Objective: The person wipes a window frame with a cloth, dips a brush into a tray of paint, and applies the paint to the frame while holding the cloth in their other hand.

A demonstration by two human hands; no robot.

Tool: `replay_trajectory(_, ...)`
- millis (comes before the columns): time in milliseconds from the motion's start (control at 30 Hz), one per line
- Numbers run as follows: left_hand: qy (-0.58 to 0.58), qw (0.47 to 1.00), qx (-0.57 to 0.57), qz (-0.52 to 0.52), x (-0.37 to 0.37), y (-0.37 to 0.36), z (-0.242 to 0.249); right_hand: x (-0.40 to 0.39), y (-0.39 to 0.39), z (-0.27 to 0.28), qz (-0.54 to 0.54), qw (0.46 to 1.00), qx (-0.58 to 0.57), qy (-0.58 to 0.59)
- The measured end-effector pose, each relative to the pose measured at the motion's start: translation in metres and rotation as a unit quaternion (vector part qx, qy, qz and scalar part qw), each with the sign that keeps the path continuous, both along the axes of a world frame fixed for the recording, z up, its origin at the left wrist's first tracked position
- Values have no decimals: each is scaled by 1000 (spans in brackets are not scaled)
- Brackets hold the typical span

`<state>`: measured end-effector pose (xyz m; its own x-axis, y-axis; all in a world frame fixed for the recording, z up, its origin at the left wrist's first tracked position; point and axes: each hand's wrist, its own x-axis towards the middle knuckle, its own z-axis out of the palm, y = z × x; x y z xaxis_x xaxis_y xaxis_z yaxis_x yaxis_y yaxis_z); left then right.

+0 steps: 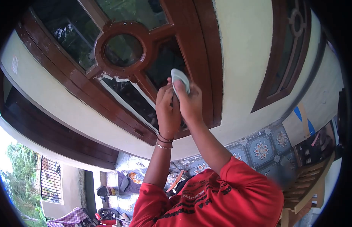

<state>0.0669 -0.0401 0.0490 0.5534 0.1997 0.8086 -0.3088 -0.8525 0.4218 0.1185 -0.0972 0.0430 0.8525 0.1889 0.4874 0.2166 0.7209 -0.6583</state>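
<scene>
My right hand (189, 99) grips a pale, flat, rounded thing (179, 77) that looks like a roll of masking tape, its thumb pressed along the face. Close against it is my left hand (168, 109), with bracelets at the wrist and the fingers curled in; what they pinch is hidden. Both hands are raised in front of a brown wooden window frame (145, 72) with a round centre. White strips, like masking tape or paper, line the edges of the lower glass pane (128, 96), left of my hands. The dark pane behind the roll shows no such strips.
Cream wall (240, 56) surrounds the frame, with another brown window (282, 64) at right. Patterned floor tiles (259, 149) lie below. A wooden bench (306, 185) stands at lower right, near a leaning board (300, 123). A red motorbike (108, 219) is at lower left.
</scene>
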Motion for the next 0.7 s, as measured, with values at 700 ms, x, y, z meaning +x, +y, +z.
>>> replay_trajectory(700, 25, 986, -134, -100, -86, 54, -8, 44, 54, 53, -597, 748, -240, -164)
